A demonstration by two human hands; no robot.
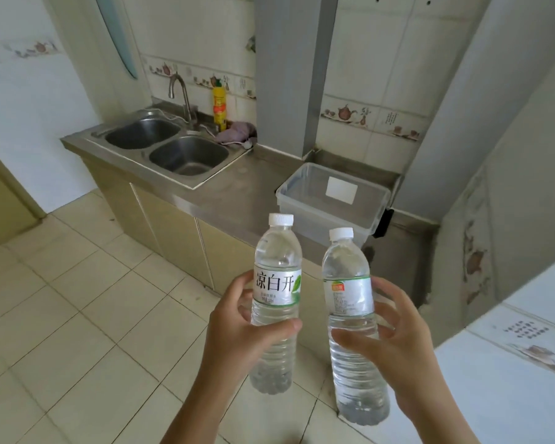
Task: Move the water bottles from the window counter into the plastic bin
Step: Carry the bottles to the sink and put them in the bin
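Steel counter [237, 193] with a double sink [167, 145] carries the clear rectangular plastic bin [330, 216], apparently empty. Nearer, the left hand [241, 334] grips one clear white-capped water bottle [277, 283] upright; the right hand [394, 341] grips the second clear water bottle [350, 299], both in mid-air short of the bin.

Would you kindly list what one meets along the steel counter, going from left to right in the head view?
Double sink → curved faucet → yellow bottle → purple cloth → clear plastic bin.
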